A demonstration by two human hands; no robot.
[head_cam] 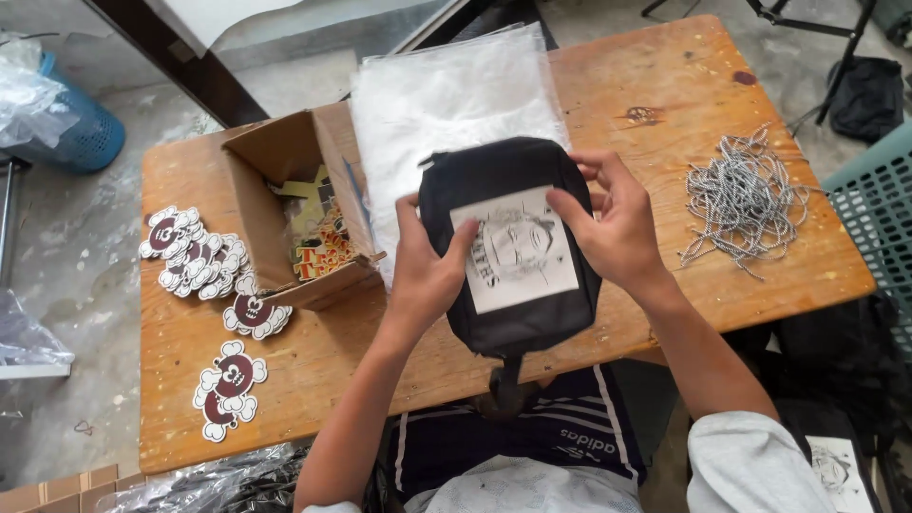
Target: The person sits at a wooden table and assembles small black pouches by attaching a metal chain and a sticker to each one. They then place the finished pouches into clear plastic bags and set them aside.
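Both hands hold a small black pouch [494,185] above the near edge of a wooden table [665,85]. A white rectangular patch with a printed drawing [518,252] lies on the pouch's front. My left hand [426,271] grips the pouch's left side, thumb pressing the patch's left edge. My right hand [613,223] holds the right side, fingers resting on the patch's upper right corner. A black strap [508,370] hangs from the pouch's bottom.
A stack of clear plastic bags [446,95] lies behind the pouch. An open cardboard box [285,218] of stickers stands left of it, with loose skull-shaped stickers [195,252] scattered further left. A heap of grey-white cords [746,195] sits at the right. A green crate [879,209] is beyond the table's right edge.
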